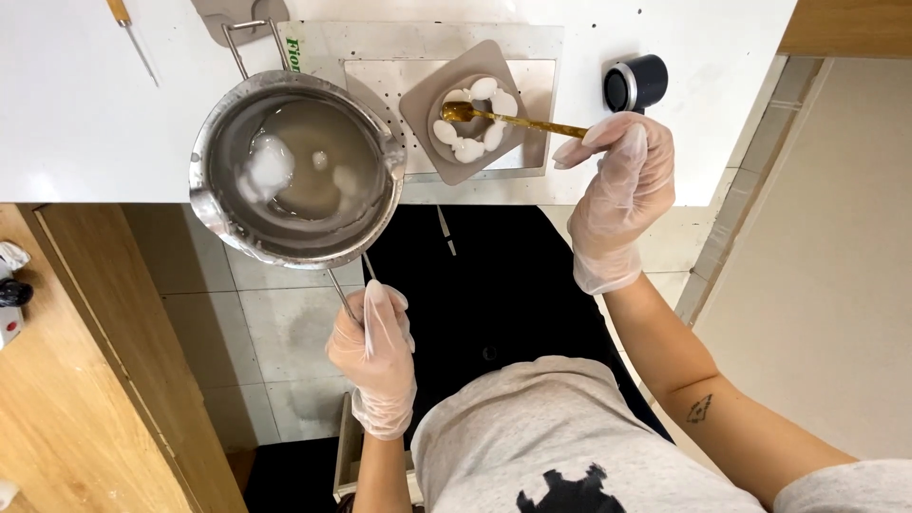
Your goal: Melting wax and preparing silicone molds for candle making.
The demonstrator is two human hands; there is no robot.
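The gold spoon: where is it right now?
In the head view, the gold spoon is right of centre, held by the right hand, its bowl over the grey square mould beside the steel pot.

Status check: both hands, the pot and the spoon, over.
Left hand grips wire handle of steel pot. Right hand holds gold spoon, bowl in white-lined square mould. Path between unobstructed.

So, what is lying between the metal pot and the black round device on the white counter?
In the head view, a grey square mould holding white pieces sits between the metal pot and the black round device. A gold spoon, held by the right hand, rests in it.
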